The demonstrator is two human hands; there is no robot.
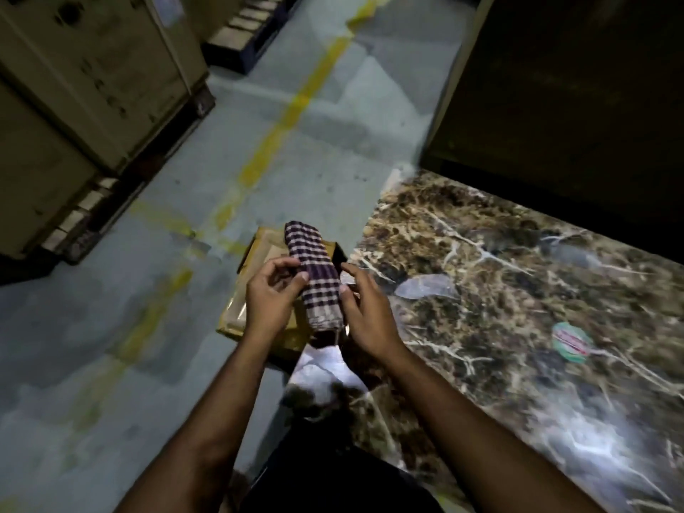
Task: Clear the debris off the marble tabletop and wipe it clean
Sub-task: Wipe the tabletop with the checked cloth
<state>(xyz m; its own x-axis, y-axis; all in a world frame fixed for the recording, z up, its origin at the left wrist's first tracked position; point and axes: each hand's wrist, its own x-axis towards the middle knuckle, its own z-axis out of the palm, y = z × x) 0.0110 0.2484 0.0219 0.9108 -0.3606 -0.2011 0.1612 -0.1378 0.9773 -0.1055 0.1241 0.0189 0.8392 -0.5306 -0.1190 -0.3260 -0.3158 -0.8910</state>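
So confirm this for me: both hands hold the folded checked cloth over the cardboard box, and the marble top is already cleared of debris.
Not cleared. The head view shows a round label and clear plastic scraps lying on the marble top. The rest is right.

Marble tabletop [518, 364] lies mostly open, dotted by a round label [570, 342] and clear plastic scraps [425, 286]

Both forearms extended, left hand [272, 298] and right hand [364, 309] curled, pinching

Dim, soft picture with wide-angle bending at the edges.
You get white glare on the near bench [592, 457], deep shadow far right, and motion blur throughout.
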